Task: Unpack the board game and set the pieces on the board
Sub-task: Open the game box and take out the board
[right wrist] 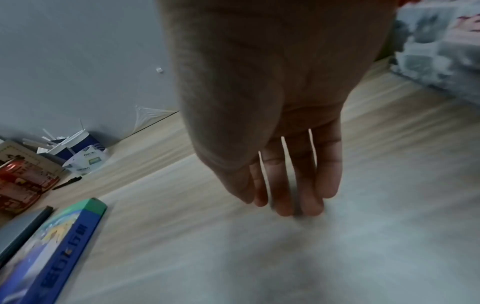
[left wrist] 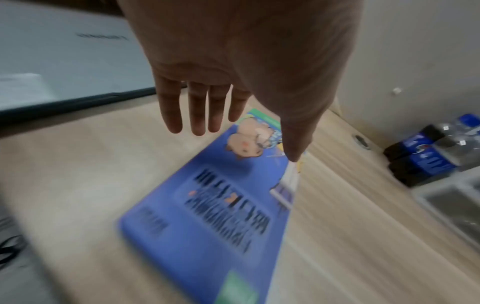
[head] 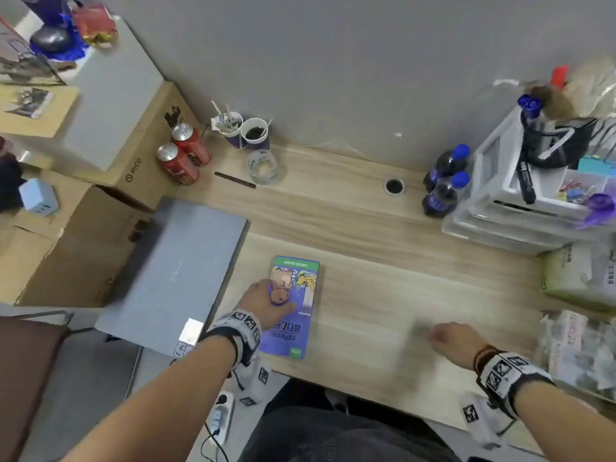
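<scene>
A flat blue game box (head: 295, 305) with a cartoon animal on its lid lies closed on the wooden desk (head: 383, 288), near the front edge. My left hand (head: 271, 300) hovers over the box's left side. In the left wrist view the left hand (left wrist: 241, 139) has straight, spread fingers (left wrist: 197, 115) above the lid (left wrist: 221, 216), gripping nothing. My right hand (head: 445, 336) is over bare desk to the right of the box, blurred. In the right wrist view its fingers (right wrist: 288, 193) point straight down at the desk top, holding nothing, with the box (right wrist: 52, 246) off to the left.
A closed grey laptop (head: 173, 275) lies left of the box. Two red cans (head: 180, 155), paper cups (head: 245, 131), a clear tape roll (head: 265, 166) and a black pen (head: 235, 180) stand at the back. Two blue-capped bottles (head: 446, 181), stacked plastic trays (head: 520, 208) and bags (head: 580, 271) crowd the right.
</scene>
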Demonstrator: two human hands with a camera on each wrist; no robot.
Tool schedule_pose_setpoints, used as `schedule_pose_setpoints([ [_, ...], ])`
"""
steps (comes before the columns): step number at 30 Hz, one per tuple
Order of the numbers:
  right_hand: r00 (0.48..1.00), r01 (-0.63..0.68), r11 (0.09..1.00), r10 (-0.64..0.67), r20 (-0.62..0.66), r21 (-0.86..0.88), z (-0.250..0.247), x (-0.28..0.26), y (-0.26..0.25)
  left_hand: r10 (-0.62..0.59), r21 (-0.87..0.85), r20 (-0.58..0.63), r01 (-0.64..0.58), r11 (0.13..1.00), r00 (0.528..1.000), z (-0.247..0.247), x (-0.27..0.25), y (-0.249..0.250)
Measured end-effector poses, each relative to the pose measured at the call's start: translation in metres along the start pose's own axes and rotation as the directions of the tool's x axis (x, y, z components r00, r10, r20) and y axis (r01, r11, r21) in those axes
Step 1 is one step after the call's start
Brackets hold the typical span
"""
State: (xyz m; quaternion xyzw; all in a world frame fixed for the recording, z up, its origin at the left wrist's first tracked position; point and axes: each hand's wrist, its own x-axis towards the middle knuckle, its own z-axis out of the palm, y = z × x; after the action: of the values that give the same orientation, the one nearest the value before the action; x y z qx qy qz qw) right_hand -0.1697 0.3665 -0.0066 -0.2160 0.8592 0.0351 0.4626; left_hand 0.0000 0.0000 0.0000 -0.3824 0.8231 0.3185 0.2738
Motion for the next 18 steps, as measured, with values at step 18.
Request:
schedule_pose_setpoints([
  [18, 0.985, 0.153, 0.807, -0.078, -0.154, 0.57, -0.087, 0.089, -0.163, -0.068, 0.227, -0.129, 0.096, 0.969, 0.989, 0.034, 0.056, 0.062],
])
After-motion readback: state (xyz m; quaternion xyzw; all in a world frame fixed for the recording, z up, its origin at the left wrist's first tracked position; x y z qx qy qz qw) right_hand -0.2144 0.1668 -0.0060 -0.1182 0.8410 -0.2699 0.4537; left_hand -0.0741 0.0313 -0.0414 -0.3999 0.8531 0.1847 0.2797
